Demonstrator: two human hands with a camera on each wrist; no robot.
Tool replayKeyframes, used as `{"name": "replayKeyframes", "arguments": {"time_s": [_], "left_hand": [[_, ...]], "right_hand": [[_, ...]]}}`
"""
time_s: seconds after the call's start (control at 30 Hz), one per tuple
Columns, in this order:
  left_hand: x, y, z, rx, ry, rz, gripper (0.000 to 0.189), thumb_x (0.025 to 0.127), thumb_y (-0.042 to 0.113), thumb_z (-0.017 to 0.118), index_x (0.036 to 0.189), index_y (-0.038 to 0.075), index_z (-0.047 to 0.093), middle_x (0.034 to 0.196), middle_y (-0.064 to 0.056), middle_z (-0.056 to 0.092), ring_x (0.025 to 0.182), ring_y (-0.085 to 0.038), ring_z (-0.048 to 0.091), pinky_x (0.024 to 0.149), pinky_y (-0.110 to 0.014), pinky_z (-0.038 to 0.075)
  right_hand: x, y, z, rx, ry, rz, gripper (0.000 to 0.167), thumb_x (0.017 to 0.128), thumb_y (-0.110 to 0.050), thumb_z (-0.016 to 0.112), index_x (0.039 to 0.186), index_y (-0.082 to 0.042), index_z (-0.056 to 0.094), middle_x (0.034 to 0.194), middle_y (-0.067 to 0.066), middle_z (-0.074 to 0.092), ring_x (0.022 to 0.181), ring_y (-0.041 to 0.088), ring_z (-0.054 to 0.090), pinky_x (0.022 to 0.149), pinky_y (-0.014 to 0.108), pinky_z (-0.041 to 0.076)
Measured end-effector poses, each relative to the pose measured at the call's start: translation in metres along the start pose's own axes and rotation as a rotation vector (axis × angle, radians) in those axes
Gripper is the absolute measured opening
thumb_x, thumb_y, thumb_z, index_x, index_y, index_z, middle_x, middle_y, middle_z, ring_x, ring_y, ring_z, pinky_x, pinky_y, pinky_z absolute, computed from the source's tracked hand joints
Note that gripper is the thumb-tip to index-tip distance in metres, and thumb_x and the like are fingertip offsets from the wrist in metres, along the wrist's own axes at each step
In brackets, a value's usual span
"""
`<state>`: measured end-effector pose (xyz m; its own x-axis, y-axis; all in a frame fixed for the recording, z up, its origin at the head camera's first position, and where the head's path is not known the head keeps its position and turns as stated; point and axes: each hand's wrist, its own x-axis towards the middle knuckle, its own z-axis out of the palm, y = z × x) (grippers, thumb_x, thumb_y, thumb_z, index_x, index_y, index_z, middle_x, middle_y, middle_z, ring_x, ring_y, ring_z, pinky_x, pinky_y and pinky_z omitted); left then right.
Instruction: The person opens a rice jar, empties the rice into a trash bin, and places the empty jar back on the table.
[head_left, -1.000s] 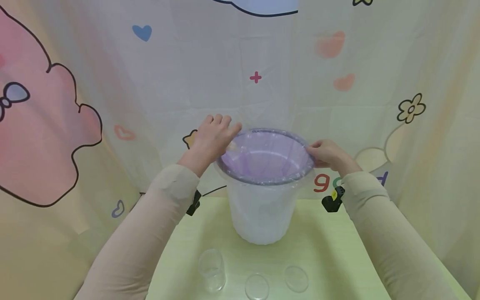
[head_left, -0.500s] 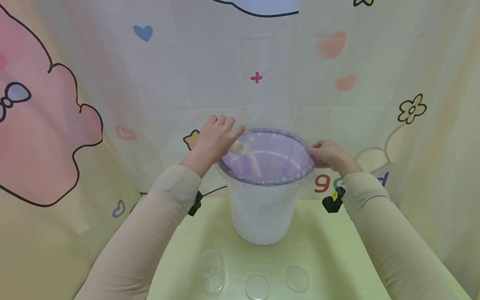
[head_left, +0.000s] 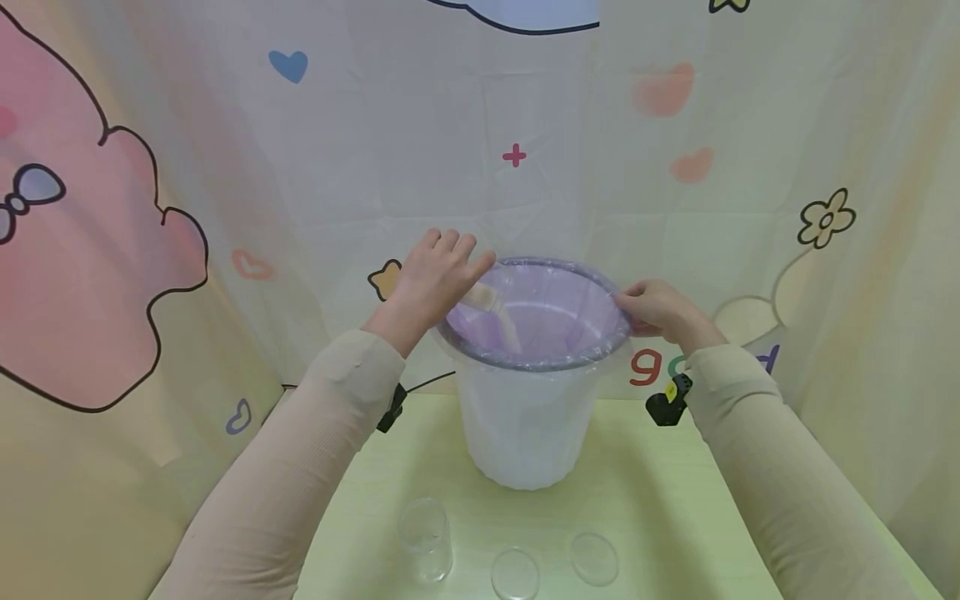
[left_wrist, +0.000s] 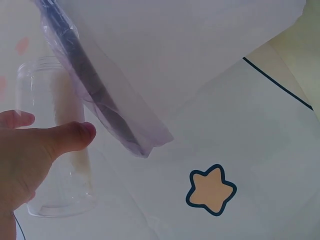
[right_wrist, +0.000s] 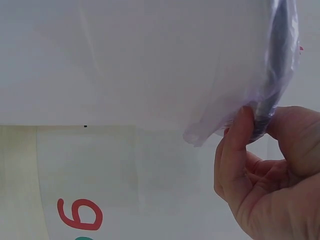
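Note:
A white trash bin (head_left: pixel 525 425) stands on the table, lined with a thin purple plastic bag (head_left: pixel 551 304) folded over its grey rim (right_wrist: pixel 280 50). At the bin's left side my left hand (head_left: pixel 435 275) grips a clear plastic jar (left_wrist: pixel 40 90), tipped over the opening. Pale grains (left_wrist: pixel 66 100) lie along the jar's wall, and a stream of them (head_left: pixel 508 327) falls into the bag. My right hand (head_left: pixel 658 310) pinches the bag-covered rim on the right, thumb and fingers on either side of it (right_wrist: pixel 270 180). The bin's bottom is hidden inside.
On the pale table (head_left: pixel 645 508), nearer me, stands another clear jar (head_left: pixel 425 542). Two round clear lids (head_left: pixel 515 575) lie to its right. Black objects (head_left: pixel 666 407) show beside each forearm. A printed curtain (head_left: pixel 420 125) hangs close behind the bin.
My left hand has shifted slightly right, bringing the jar's mouth over the bin. Grains have begun pouring from it. My right hand keeps its place on the rim.

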<state>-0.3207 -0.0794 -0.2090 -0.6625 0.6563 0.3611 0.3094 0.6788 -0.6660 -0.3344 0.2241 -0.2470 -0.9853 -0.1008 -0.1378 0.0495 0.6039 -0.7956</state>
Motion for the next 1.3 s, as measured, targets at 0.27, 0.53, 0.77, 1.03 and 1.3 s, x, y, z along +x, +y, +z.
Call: {"name": "replayKeyframes", "arguments": {"time_s": [0.27,0.53,0.77,1.03,1.3], "left_hand": [[0.000,-0.001,-0.003,0.019,-0.017,0.006,0.055,0.081,0.006,0.065,0.128,0.020,0.040,0.118,-0.009,0.049,0.106,-0.028,0.048,0.092,-0.036,0.038],[0.000,0.000,-0.004,0.057,-0.002,0.018,0.057,0.079,0.009,0.067,0.127,0.019,0.039,0.116,-0.009,0.048,0.104,-0.027,0.047,0.090,-0.035,0.038],[0.000,0.002,-0.006,0.093,0.005,0.044,0.056,0.080,0.007,0.067,0.127,0.019,0.038,0.116,-0.009,0.048,0.107,-0.028,0.046,0.093,-0.037,0.037],[0.005,0.004,-0.009,0.154,-0.044,0.097,0.060,0.079,0.011,0.068,0.129,0.022,0.038,0.125,-0.009,0.045,0.115,-0.029,0.041,0.099,-0.039,0.032],[0.008,0.008,-0.015,0.257,-0.124,0.174,0.076,0.076,0.018,0.073,0.137,0.021,0.028,0.137,-0.011,0.038,0.127,-0.030,0.034,0.109,-0.042,0.023]], "right_hand": [[0.000,0.001,0.000,-0.010,0.003,-0.003,0.046,0.097,-0.024,0.042,0.126,0.011,0.036,0.104,0.014,0.048,0.079,0.011,0.056,0.092,0.038,0.047],[0.001,0.002,-0.001,-0.022,0.005,-0.010,0.046,0.097,-0.024,0.042,0.126,0.011,0.037,0.103,0.013,0.049,0.080,0.011,0.056,0.091,0.037,0.047],[0.000,0.001,-0.001,-0.025,0.000,-0.008,0.047,0.097,-0.025,0.042,0.127,0.011,0.037,0.103,0.013,0.048,0.079,0.010,0.055,0.089,0.036,0.048],[-0.001,0.003,-0.002,0.003,-0.004,-0.031,0.048,0.096,-0.027,0.046,0.123,0.012,0.039,0.100,0.014,0.051,0.080,0.015,0.058,0.087,0.036,0.050],[-0.001,0.001,-0.001,-0.005,-0.005,-0.016,0.048,0.096,-0.026,0.044,0.126,0.011,0.037,0.104,0.014,0.049,0.083,0.014,0.057,0.091,0.037,0.048]]}}
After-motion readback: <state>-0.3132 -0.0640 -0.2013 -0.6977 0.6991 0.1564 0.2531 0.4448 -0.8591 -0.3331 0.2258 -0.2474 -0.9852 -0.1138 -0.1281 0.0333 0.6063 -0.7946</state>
